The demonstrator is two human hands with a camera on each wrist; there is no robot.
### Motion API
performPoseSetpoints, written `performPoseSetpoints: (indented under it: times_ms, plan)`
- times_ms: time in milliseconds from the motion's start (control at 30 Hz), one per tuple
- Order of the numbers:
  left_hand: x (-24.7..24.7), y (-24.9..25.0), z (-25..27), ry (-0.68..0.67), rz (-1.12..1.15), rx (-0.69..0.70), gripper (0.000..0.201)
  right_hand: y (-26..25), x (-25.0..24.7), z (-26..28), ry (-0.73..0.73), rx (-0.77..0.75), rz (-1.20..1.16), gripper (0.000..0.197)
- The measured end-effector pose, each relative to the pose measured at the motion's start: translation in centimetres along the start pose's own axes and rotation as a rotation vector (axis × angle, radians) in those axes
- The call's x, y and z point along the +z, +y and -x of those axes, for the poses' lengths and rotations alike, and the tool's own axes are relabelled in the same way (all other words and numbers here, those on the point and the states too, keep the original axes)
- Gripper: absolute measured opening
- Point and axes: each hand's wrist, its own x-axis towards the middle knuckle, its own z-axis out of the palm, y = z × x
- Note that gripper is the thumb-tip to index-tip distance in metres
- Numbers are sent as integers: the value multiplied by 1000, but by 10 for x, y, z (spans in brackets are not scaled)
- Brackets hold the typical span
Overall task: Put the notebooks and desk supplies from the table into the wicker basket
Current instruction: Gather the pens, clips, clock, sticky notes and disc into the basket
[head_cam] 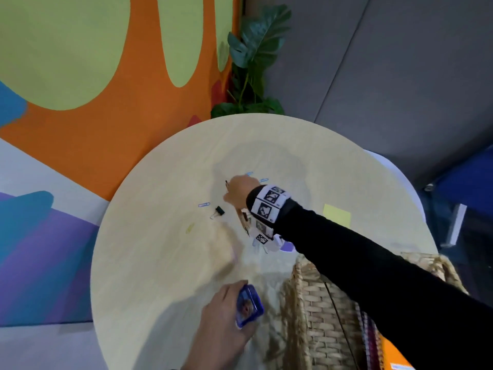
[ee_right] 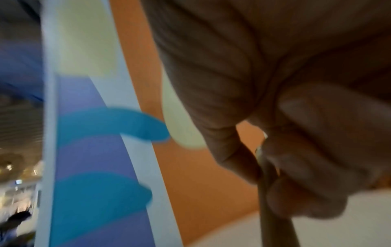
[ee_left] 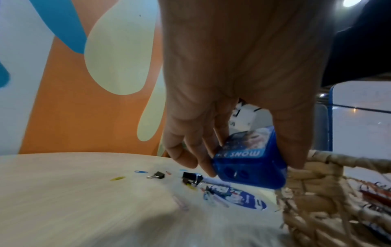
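Observation:
My left hand (head_cam: 232, 303) grips a blue translucent pencil sharpener (head_cam: 249, 305) just above the table's near edge, left of the wicker basket (head_cam: 312, 303). In the left wrist view the fingers (ee_left: 203, 155) and thumb pinch the sharpener (ee_left: 249, 167) beside the basket rim (ee_left: 338, 160). My right hand (head_cam: 236, 189) reaches to the table's middle, curled round a thin pen (head_cam: 245, 221). Blurred fingers (ee_right: 306, 167) wrap the pen shaft (ee_right: 273, 217). A black binder clip (head_cam: 218, 211), a blue paper clip (head_cam: 204, 205) and a yellow clip (head_cam: 190, 227) lie loose.
A yellow sticky pad (head_cam: 336, 215) lies right of my sleeve. Notebooks (head_cam: 373, 340) stand inside the basket. Two more blue clips (head_cam: 263, 180) lie beyond the right hand. A blue-and-white printed packet (ee_left: 234, 195) and a second binder clip (ee_left: 190, 178) lie near the basket. A plant (head_cam: 256, 62) stands behind the round table (head_cam: 149, 263).

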Motion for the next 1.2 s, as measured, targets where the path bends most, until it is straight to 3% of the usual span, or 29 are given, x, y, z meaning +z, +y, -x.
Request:
performPoseSetpoints:
  times_ms: [67, 167, 300, 433, 500, 567, 767, 833, 900, 967, 1000, 1067, 1200]
  plan:
    - [1, 16, -6, 24, 34, 18, 74, 10, -30, 46, 74, -1, -114, 27]
    - [5, 41, -17, 92, 141, 115, 70, 52, -43, 131, 205, 50, -183, 27]
    - [8, 77, -38, 152, 61, 252, 66, 112, 4, 193, 112, 262, -144, 30]
    - [9, 109, -45, 150, -11, 324, 66, 143, 68, 196, -86, 372, -81, 21]
    - [10, 118, -46, 118, -74, 333, 67, 151, 90, 187, -154, 447, -41, 32]
    - [12, 123, -43, 80, -157, 345, 70, 155, 102, 177, -207, 473, -2, 43]
    - [18, 127, -27, 2, -345, 368, 69, 160, 116, 168, -278, 443, 59, 34]
    - [20, 130, -25, -8, -411, 374, 72, 160, 102, 177, -223, 448, 50, 34]
    - [26, 134, -27, -32, -502, 381, 73, 162, 80, 196, -78, 449, -88, 32]
    - [35, 142, -33, -91, -611, 380, 67, 166, 56, 231, 62, 428, -202, 13]
    - [41, 146, -37, -117, -681, 381, 63, 169, 47, 251, 134, 428, -250, 13]
    - [52, 157, -47, -218, -793, 343, 55, 176, 36, 294, 255, 464, -356, 26]
    - [76, 174, -74, -534, -830, 183, 28, 185, 38, 370, 370, 519, -584, 24]
